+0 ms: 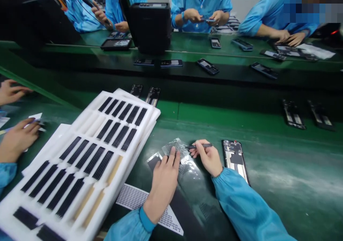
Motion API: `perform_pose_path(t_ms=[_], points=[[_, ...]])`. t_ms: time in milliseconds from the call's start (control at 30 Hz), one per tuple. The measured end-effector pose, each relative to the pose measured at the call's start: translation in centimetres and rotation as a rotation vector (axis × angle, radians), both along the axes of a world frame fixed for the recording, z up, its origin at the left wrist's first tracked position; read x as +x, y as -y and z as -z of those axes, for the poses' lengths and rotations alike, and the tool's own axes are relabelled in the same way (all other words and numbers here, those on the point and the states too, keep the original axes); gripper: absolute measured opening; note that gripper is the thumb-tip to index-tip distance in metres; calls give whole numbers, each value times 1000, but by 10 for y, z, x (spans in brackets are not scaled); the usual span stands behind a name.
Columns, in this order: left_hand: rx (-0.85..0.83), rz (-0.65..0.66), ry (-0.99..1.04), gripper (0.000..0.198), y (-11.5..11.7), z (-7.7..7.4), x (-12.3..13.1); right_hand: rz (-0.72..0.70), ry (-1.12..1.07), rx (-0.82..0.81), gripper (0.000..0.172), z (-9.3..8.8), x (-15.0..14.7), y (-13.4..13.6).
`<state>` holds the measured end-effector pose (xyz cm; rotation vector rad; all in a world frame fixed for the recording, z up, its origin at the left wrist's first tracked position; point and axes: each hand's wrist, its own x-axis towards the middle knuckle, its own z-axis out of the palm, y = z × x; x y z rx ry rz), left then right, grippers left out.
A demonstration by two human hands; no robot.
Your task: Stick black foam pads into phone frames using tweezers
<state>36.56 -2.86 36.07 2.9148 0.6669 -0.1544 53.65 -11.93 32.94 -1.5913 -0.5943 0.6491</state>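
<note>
My left hand [164,176] lies flat with fingers stretched out, pressing a clear sheet of small dotted parts [180,154] onto the green bench. My right hand [207,157] is closed around black tweezers [199,146], whose tip points left at the sheet. An open phone frame [235,160] lies just right of my right hand. A white foam tray [80,162] with several black strips in its slots sits to the left of my left hand.
A white perforated sheet [139,200] lies under my left forearm. Another person's hands [16,137] work at the far left. More phone frames [293,114] lie on the belt. Several workers in blue sit across, behind a black box [150,26].
</note>
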Motion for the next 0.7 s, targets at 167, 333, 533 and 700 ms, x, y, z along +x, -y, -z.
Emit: perform_pose_path(t_ms=[167,333,533,700], points=[[-25,31,-8,74,-3,-2,2,-3,33,-20,47,0,-1,1],[-1,54,-18,75,-5,1,3,6,28,-20,44,3,-3,1],[37,87,-36,72,-8,1,5,-17,42,-23,42,2,-2,2],[72,95,-42,73,-9,3,7,-34,32,-20,45,6,-9,-3]])
